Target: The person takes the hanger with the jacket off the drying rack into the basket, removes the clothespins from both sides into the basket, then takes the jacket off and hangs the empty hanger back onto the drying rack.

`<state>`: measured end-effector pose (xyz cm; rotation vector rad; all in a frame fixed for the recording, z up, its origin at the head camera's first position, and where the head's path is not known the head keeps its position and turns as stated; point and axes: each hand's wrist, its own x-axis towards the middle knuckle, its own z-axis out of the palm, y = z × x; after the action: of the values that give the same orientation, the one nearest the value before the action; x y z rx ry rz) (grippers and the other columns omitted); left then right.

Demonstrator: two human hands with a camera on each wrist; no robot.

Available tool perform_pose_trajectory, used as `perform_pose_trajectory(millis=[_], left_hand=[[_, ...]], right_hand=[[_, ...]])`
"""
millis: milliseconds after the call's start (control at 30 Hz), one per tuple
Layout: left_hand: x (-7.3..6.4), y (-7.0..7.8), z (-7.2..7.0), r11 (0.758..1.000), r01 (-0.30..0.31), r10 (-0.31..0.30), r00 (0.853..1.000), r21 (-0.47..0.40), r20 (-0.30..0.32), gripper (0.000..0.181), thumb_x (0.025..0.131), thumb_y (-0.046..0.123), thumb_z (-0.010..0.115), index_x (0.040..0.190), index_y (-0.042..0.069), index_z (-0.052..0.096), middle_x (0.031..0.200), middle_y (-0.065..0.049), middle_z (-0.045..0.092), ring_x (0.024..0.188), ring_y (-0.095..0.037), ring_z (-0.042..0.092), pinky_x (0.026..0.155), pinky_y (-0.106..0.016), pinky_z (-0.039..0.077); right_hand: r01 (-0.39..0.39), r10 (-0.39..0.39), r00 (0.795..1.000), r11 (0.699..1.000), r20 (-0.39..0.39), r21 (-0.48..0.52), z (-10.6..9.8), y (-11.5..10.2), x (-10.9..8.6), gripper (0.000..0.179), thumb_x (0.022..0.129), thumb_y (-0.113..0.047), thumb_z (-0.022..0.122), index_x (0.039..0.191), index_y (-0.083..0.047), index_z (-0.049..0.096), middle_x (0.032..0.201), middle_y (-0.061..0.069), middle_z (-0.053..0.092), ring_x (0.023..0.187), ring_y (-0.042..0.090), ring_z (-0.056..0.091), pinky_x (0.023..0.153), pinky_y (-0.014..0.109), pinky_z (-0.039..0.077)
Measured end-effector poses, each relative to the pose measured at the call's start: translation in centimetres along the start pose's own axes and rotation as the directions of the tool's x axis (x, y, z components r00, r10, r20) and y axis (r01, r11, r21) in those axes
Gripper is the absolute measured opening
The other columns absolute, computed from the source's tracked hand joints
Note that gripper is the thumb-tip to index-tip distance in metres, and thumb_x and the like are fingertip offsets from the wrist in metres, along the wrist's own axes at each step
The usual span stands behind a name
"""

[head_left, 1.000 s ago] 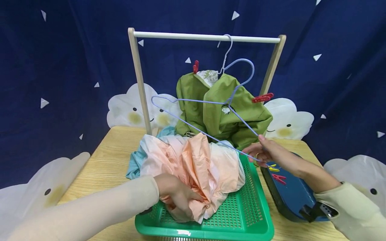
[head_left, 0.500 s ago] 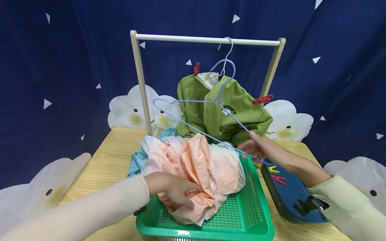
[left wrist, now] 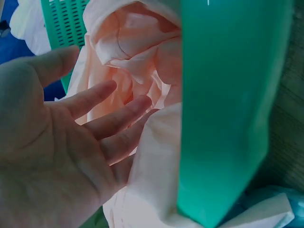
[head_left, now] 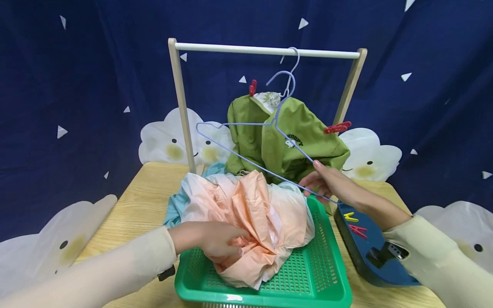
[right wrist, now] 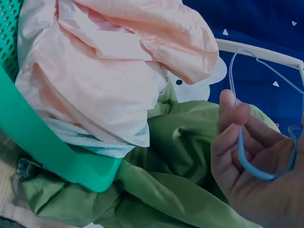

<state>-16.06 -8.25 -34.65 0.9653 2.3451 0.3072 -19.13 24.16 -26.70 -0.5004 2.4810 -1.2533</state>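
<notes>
Lavender hanger shifted leftward, hook swung over, right hand along with it

Lavender hanger (head_left: 275,120) and right hand (head_left: 335,182) both further left than a second ago; hook, then above the jacket's far shoulder, now close to its collar. Left hand (head_left: 213,239) also a little further left over the cloth, sleeve drawn back with it.

Hands well apart. Right: curled on one end of the hanger, thumb at the sloping arm, fingers round the lower bar. Right wrist view agrees, the blue-lavender end loop lying in the palm. Left: fingers extended and spread, palm showing in the left wrist view, fingertips among the folds of the peach cloth (head_left: 250,205); no grip seen.

Hanger raised, hook uppermost and curving left, below the rail bar (head_left: 231,48) as seen. Contact with what lies behind it: cannot tell.

Peach cloth heaped in the green basket (head_left: 269,298), spilling over its far edge, whitish towards the ends. Teal cloth (head_left: 179,205) beside it at the left.

Behind: green jacket (head_left: 275,149) on a pale hanger (head_left: 295,64) hooked over the bar, one red clothespin (head_left: 252,88) near the collar, another red clothespin (head_left: 337,127) on the far shoulder.

Right of the basket: blue case (head_left: 373,239) on the wooden table (head_left: 142,196), yellow peg (head_left: 351,217) and red peg (head_left: 358,231) lying on it
</notes>
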Motion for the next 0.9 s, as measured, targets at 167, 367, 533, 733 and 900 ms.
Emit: perform_pose_trajectory(millis=[167, 367, 533, 733, 900], left_hand=[[-0.2, -0.4, -0.1, 1.000, -0.019, 0.020, 0.999, 0.015, -0.036, 0.043, 0.104, 0.029, 0.053, 0.146, 0.020, 0.051, 0.131, 0.000, 0.066, 0.124, -0.012, 0.059, 0.111, -0.035, 0.045], [-0.6, -0.5, -0.8, 1.000, -0.014, 0.014, 0.999, -0.015, -0.052, 0.041, 0.104, 0.029, 0.054, 0.144, 0.021, 0.053, 0.102, 0.003, 0.066, 0.097, -0.010, 0.058, 0.102, -0.034, 0.048], [-0.5, -0.3, -1.3, 0.999, -0.023, 0.022, 0.998, -0.028, -0.053, 0.040, 0.104, 0.027, 0.054, 0.143, 0.019, 0.054, 0.092, 0.002, 0.063, 0.086, -0.009, 0.054, 0.094, -0.032, 0.048], [-0.5, 0.0, -1.7, 0.999, -0.016, 0.015, 0.999, -0.037, -0.035, 0.040, 0.104, 0.028, 0.054, 0.143, 0.018, 0.055, 0.105, 0.003, 0.067, 0.097, -0.010, 0.061, 0.097, -0.033, 0.048], [-0.5, 0.3, -1.9, 1.000, -0.018, 0.018, 1.000, -0.019, -0.017, 0.041, 0.104, 0.029, 0.053, 0.143, 0.018, 0.055, 0.132, -0.002, 0.066, 0.123, -0.017, 0.061, 0.106, -0.037, 0.047]], right_hand=[[-0.005, 0.005, 0.999, 1.000, -0.031, 0.000, -0.2, -0.5, 0.5, 0.080, 0.110, -0.052, 0.014, 0.121, 0.011, 0.063, 0.088, 0.003, 0.074, 0.055, 0.010, 0.054, 0.054, 0.029, 0.049], [0.012, -0.011, 0.998, 1.000, -0.067, 0.011, -0.5, -1.1, 1.2, 0.080, 0.110, -0.050, 0.018, 0.115, 0.015, 0.064, 0.082, 0.000, 0.075, 0.054, 0.011, 0.058, 0.054, 0.030, 0.052], [0.031, -0.030, 0.995, 0.999, -0.092, 0.019, -0.7, -1.7, 2.2, 0.079, 0.111, -0.047, 0.018, 0.112, 0.018, 0.064, 0.081, 0.001, 0.075, 0.055, 0.012, 0.058, 0.052, 0.028, 0.050], [0.025, -0.023, 0.990, 1.000, -0.139, 0.012, -0.8, -2.8, 3.5, 0.080, 0.110, -0.048, 0.020, 0.112, 0.018, 0.064, 0.078, 0.001, 0.074, 0.053, 0.011, 0.058, 0.052, 0.027, 0.049], [0.029, -0.024, 0.987, 0.999, -0.160, 0.026, -0.7, -3.6, 4.7, 0.078, 0.110, -0.047, 0.023, 0.111, 0.019, 0.064, 0.073, -0.003, 0.072, 0.050, 0.009, 0.058, 0.051, 0.026, 0.050]])
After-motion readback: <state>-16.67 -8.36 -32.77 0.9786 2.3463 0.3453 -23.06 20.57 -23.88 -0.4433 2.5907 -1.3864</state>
